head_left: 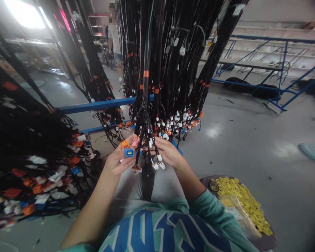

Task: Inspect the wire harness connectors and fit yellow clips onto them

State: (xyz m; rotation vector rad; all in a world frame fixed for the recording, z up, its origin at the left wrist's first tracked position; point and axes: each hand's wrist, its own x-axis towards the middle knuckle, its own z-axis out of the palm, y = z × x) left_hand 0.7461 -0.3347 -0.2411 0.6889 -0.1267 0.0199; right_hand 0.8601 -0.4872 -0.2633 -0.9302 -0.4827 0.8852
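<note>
**Two hands at the hanging cables**

At the far left a heap of black cables (28, 164) with orange, white and blue plugs spreads low beside the person. The left hand (118, 161) is curled, pinching a blue plug (129, 152) between thumb and fingers, with an orange plug (124, 143) just above it. A bundle of black cables (149, 87) hangs down between both hands, its plug ends at finger height. The right hand (168, 152) grips several thin wires of that bundle, fingers closed round them, white plugs (159, 162) dangling below. Further right, near the person's right elbow, a tray (207, 182) holds small yellow pieces (241, 199) and a clear bag. A blue metal rack (280, 66) stands beyond.
</note>
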